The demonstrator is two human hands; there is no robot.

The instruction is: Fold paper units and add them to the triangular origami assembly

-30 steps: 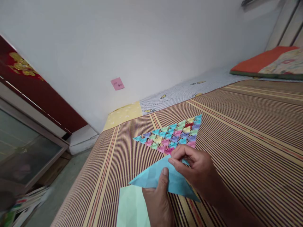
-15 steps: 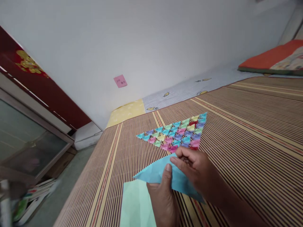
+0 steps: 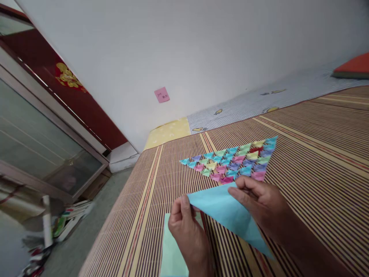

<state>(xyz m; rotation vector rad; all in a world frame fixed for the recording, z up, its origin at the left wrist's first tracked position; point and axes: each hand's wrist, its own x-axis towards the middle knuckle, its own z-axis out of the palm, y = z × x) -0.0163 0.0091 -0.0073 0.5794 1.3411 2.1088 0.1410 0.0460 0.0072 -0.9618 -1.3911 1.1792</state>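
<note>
A light blue paper (image 3: 230,213), folded into a triangle, is held up just above the striped bamboo mat (image 3: 314,154). My left hand (image 3: 186,234) pinches its left corner between thumb and fingers. My right hand (image 3: 263,207) grips the paper's upper edge near the top corner, fingers curled over it. Just beyond my hands lies a flat triangle made of several small folded paper pieces in many colours (image 3: 235,161). A pale green sheet (image 3: 173,254) lies on the mat under my left hand.
The mat's left edge drops to a grey floor (image 3: 89,234) with scattered books and clutter (image 3: 66,223). A white wall with a pink sticky note (image 3: 162,94) stands behind. A red cabinet with a glass panel (image 3: 43,142) stands at left. An orange cushion (image 3: 351,65) lies far right.
My left hand slid from the paper's middle to its left corner and now pinches it. The blue paper is stretched wider between both hands. The camera view turned left.
</note>
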